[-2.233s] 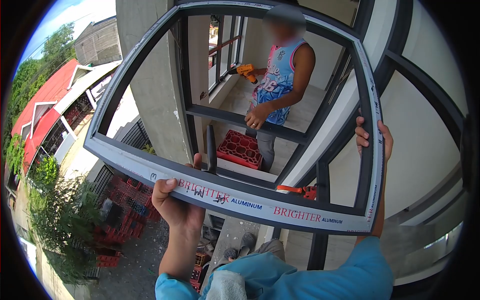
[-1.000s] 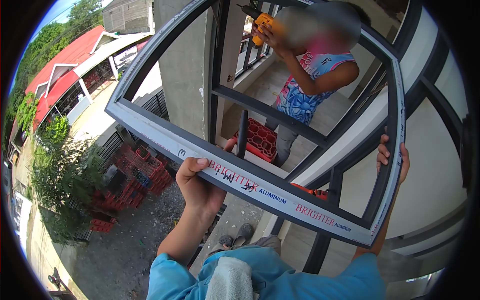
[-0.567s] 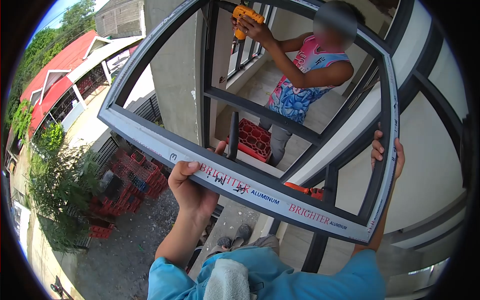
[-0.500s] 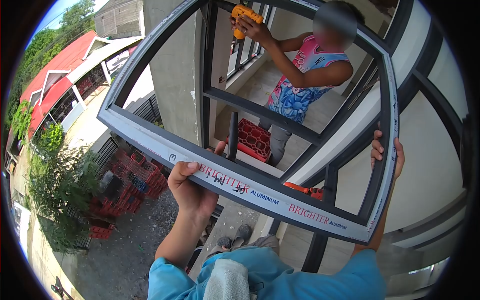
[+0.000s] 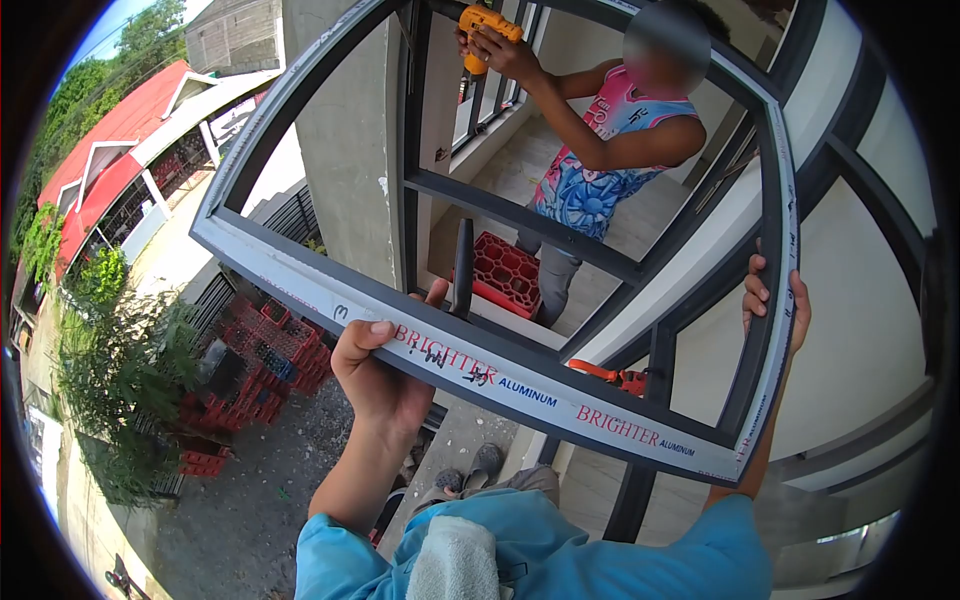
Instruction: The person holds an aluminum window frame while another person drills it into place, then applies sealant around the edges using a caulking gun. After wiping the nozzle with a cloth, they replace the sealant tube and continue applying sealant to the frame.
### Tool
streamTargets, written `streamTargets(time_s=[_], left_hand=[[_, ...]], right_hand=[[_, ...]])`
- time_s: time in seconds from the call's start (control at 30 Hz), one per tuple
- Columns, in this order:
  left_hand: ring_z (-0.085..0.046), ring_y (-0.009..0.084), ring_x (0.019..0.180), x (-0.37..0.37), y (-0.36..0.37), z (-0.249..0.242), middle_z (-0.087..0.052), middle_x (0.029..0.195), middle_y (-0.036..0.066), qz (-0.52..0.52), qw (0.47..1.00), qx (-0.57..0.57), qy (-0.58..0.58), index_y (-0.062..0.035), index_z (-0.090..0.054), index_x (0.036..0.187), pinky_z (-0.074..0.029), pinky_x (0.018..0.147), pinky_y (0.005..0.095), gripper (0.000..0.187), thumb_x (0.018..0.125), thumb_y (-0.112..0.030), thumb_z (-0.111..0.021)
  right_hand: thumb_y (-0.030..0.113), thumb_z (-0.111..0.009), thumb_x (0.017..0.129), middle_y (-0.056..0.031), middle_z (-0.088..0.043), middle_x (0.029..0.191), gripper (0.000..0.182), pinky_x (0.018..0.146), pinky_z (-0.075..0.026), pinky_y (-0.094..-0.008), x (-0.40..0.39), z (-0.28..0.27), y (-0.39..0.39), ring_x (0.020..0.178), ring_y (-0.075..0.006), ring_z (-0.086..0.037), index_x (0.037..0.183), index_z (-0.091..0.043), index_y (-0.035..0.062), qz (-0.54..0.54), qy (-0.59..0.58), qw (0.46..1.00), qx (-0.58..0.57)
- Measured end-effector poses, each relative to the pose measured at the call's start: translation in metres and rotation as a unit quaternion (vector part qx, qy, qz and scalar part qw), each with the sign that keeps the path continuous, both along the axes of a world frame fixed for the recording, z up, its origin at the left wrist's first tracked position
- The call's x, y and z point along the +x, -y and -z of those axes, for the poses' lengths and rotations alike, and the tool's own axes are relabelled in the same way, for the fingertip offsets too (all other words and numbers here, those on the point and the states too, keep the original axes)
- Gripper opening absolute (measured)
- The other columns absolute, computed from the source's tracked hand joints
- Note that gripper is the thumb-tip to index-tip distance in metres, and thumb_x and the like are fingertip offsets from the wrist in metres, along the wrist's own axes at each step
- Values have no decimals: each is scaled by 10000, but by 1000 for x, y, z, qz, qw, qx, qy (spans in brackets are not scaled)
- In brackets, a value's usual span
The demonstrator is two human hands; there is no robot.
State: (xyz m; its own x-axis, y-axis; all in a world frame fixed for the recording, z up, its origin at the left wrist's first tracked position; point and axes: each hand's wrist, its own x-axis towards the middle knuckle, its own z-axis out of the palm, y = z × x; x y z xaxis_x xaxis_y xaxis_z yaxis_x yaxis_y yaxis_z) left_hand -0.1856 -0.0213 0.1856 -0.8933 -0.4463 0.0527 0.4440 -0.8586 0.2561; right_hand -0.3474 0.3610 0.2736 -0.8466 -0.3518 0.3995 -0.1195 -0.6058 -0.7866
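Observation:
I hold up a dark window sash (image 5: 545,410), tilted, its outer edge covered with white "BRIGHTER ALUMINUM" tape and pen marks. My left hand (image 5: 385,372) is closed around the lower rail, thumb on the tape and fingertips showing inside, beside a black window handle (image 5: 462,268). At the right side rail, my right hand (image 5: 778,300) grips the sash with fingers wrapped over it. No glass can be made out in the sash. Through its opening, a co-worker (image 5: 610,150) holds an orange power drill (image 5: 487,32) up against a dark fixed frame (image 5: 520,225).
A red plastic crate (image 5: 505,275) stands by the co-worker's legs. Behind the sash's lower rail is a red-orange tool (image 5: 610,377). A concrete pillar (image 5: 350,160) rises left of centre. Stacked red crates (image 5: 265,350) and a leafy bush (image 5: 125,390) are below left, beyond the ledge.
The sash and my hands have shifted very slightly left and up in view. Both grips stay the same, and the co-worker keeps the drill raised.

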Motion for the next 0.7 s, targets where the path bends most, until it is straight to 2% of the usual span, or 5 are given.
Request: streamTargets(time_s=[0.1, 0.2, 0.37, 0.47, 0.7], left_hand=[[-622, 260, 720, 0, 0, 0, -607, 707, 164, -3, 1000, -5, -2, 56, -557, 810, -276, 1149, 442, 240, 648, -119, -576], [-618, 257, 714, 0, -1, -2, -605, 706, 161, -6, 1000, -6, 6, 52, -553, 811, -268, 1150, 440, 233, 655, -120, -574], [-617, 262, 713, 0, 0, 0, -604, 708, 169, -1, 1000, -3, -5, 61, -554, 825, -256, 1156, 438, 249, 657, -121, -580], [-548, 398, 1151, 0, 10, 19, -617, 892, 211, 36, 999, -1, -33, 102, -500, 996, -379, 1081, 512, 381, 679, -96, -575], [-551, 399, 1148, 0, 9, 19, -618, 890, 211, 39, 998, -3, -39, 94, -505, 974, -381, 1079, 521, 357, 679, -96, -575]], right_hand=[[275, -510, 940, -141, -453, 1057, 652, 546, -495, -212, 0, 0, 0, 717, -121, -488, 1390, -188, -70, 3, -1, 1000, 1], [298, -507, 946, -133, -478, 1002, 568, 537, -520, -218, 3, -3, 6, 676, -119, -509, 1324, -254, -42, 12, 10, 1000, -2], [326, -479, 948, -125, -473, 1006, 557, 528, -583, -232, 2, -3, 4, 648, -128, -552, 1315, -258, -31, 7, 3, 1000, 10], [325, -452, 954, -122, -465, 1005, 543, 546, -619, -274, 4, -3, 6, 642, -139, -564, 1316, -252, -27, -10, 6, 1000, 5], [319, -435, 957, -119, -461, 996, 535, 562, -635, -308, 4, -4, 6, 642, -145, -565, 1319, -242, -25, -16, 11, 1000, -6]])
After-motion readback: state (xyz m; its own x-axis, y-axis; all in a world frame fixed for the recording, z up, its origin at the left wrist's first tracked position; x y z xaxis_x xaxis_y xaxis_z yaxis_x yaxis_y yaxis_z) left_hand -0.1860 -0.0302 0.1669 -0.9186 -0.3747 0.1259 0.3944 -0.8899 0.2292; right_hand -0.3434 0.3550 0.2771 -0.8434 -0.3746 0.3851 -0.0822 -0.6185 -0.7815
